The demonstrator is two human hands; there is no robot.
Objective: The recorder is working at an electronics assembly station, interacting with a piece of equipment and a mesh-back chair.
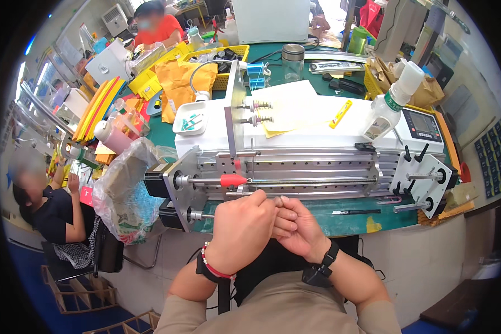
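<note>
My left hand (242, 231) and my right hand (301, 229) meet in front of a winding machine (295, 162), fingertips pinched close together. Whatever they hold is hidden or too fine to make out. Behind my fingers run the machine's horizontal metal rods, the upper one carrying a red tapered piece (234, 180). A lower rod (207, 216) leads from the left end plate toward my left hand. To the right of my hands, a slim black-handled tool (356, 211) lies on the green mat (317, 220).
Two black motors (157, 179) jut from the left end plate. A plastic-lined bin (122, 195) with blue scraps stands left. On the white housing are a small white dish (191, 118), yellow paper (295, 106) and a white bottle (385, 108). A person (53, 206) sits at left; another (157, 28) is behind.
</note>
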